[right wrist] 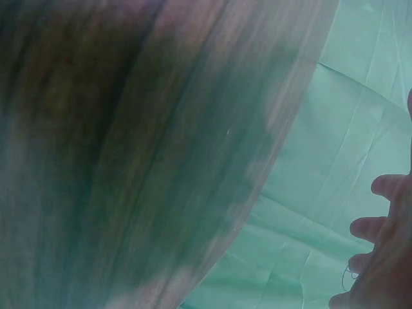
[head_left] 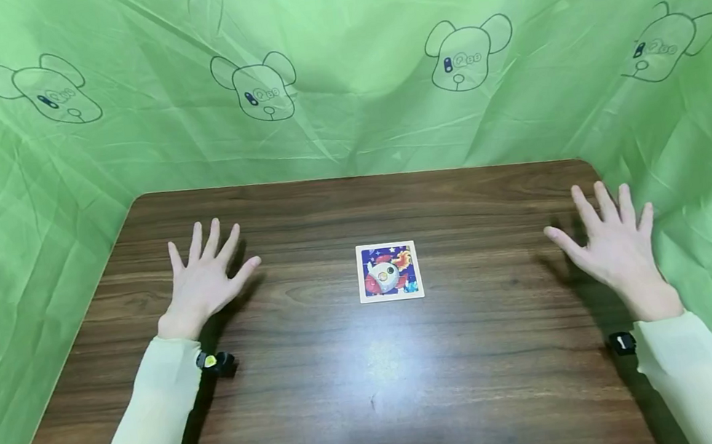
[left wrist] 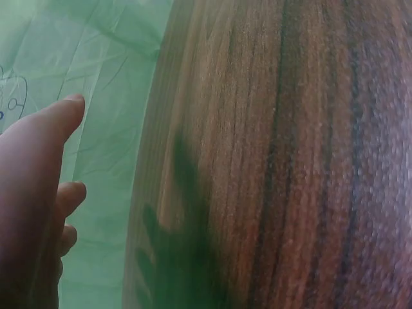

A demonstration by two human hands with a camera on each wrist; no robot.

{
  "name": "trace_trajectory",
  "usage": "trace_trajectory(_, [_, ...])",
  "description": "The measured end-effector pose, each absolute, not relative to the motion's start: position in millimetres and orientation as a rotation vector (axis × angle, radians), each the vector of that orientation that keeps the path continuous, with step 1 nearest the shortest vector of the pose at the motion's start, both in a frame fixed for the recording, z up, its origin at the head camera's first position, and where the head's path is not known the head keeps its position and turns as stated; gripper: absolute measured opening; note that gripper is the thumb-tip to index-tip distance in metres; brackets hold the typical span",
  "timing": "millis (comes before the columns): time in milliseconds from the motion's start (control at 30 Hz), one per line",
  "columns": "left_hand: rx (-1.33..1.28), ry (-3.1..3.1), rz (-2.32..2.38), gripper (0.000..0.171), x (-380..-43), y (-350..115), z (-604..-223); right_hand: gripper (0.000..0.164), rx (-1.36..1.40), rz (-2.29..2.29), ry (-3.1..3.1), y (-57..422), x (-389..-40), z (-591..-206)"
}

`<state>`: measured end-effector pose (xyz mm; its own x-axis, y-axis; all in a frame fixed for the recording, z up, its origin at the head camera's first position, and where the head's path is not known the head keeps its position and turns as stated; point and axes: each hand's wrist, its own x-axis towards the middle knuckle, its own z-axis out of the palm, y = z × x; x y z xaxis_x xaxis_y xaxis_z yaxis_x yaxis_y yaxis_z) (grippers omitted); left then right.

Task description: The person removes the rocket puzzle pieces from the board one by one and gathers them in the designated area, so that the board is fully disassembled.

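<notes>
In the head view a square picture puzzle [head_left: 389,271] with a pale border lies flat on the brown wooden table [head_left: 320,372]. Its picture has a white and red rocket-like figure on dark blue with stars. To its left, my left hand [head_left: 201,283] is spread over the table with straight fingers, holding nothing. On the far right my right hand [head_left: 619,250] is likewise spread, palm down and with nothing in it. Both hands cast shadows and are apart from the puzzle. Each wrist view shows part of its hand, the left [left wrist: 32,167] and the right [right wrist: 386,257].
A green cloth [head_left: 371,125] with printed mouse-like heads hangs behind the table and along both sides. The table's back edge [head_left: 364,175] meets it. Small black wrist devices sit at the left cuff [head_left: 217,362] and the right cuff [head_left: 622,343].
</notes>
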<state>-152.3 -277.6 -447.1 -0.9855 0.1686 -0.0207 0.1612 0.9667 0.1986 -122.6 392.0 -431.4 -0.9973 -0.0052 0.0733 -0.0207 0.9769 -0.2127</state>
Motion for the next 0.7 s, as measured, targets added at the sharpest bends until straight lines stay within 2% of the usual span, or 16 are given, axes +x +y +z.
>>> trace_trajectory(433, [0.274, 3.088, 0.335, 0.09, -152.2, -272.4, -447.3, 0.092, 0.083, 0.355, -3.019, 380.9, -119.7, -436.5])
trace_trajectory(700, [0.26, 3.049, 0.397, 0.101, -148.5, -250.0, -447.7, 0.085, 0.197, 0.499, -2.908, 363.1, -119.7, -435.7])
